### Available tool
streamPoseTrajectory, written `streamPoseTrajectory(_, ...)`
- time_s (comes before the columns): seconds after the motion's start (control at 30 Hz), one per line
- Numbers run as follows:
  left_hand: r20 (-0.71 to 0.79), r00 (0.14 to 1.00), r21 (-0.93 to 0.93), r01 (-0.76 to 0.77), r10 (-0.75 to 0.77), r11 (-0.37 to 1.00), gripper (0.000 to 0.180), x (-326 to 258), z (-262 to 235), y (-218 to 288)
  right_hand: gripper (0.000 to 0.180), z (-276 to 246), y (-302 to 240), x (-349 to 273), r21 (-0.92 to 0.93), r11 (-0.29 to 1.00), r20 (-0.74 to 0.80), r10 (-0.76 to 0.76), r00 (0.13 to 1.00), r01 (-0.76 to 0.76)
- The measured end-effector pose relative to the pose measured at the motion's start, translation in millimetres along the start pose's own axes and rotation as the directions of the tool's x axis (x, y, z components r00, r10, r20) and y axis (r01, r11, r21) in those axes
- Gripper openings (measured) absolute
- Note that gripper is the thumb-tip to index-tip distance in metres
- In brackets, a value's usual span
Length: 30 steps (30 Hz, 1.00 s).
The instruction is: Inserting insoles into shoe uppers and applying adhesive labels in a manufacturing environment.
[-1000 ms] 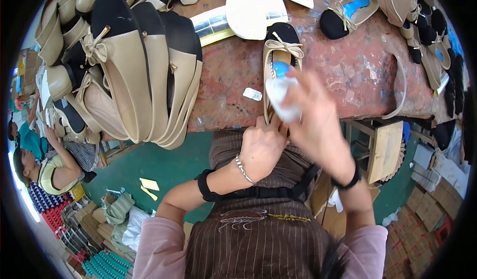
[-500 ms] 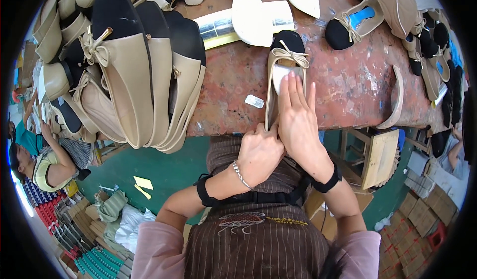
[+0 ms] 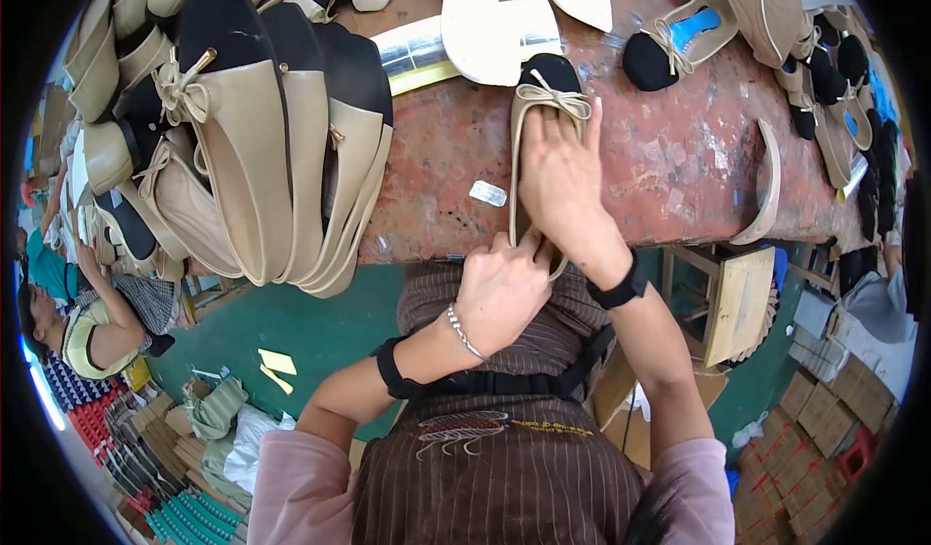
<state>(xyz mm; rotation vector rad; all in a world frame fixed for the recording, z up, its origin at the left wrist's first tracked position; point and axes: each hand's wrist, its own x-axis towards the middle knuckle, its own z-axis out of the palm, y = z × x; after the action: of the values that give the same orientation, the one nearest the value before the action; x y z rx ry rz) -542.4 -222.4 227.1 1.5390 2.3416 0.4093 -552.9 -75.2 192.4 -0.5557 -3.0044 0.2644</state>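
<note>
Head view: a red table (image 3: 679,167) carries a beige flat shoe (image 3: 529,143), lying lengthwise away from the body. The right hand (image 3: 562,181) is pressed flat inside it; the left hand (image 3: 499,288) pinches its near heel.

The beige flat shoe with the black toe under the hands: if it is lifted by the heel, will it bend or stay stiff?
The beige flat shoe looks thin-soled and low-walled, so it would probably flex somewhat and feel light. The right hand presses flat inside it while the left hand grips the heel, which hints at soft sides. Its flat sole should not roll.
</note>
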Motion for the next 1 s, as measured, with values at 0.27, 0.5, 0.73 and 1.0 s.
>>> streamPoseTrajectory(0.27, 0.028, 0.999, -0.049, -0.016, 0.017, 0.999, 0.043, 6, -6, 1, 0.035, -10, 1, 29, -0.252, 0.968, 0.356, 0.085, 0.931, 0.008)
streamPoseTrajectory(0.5, -0.083, 0.996, -0.081, 0.005, -0.012, 0.997, 0.037, 5, -7, -3, 0.04, -17, 29, -6, 0.231, 0.956, 0.085, -0.203, 0.976, 0.179)
streamPoseTrajectory(0.73, 0.012, 0.996, -0.709, 0.069, -0.086, 0.702, 0.038, -75, -111, -71, 0.031, -85, 180, -88, 0.479, 0.834, -0.495, 0.514, 0.7, -0.274)
streamPoseTrajectory(1.0, -0.644, 0.687, -0.248, 0.226, -0.335, 0.942, 0.028, -91, -175, -126, 0.065, -11, 361, -155, 0.312, 0.726, -0.271, 0.686, 0.676, -0.612)
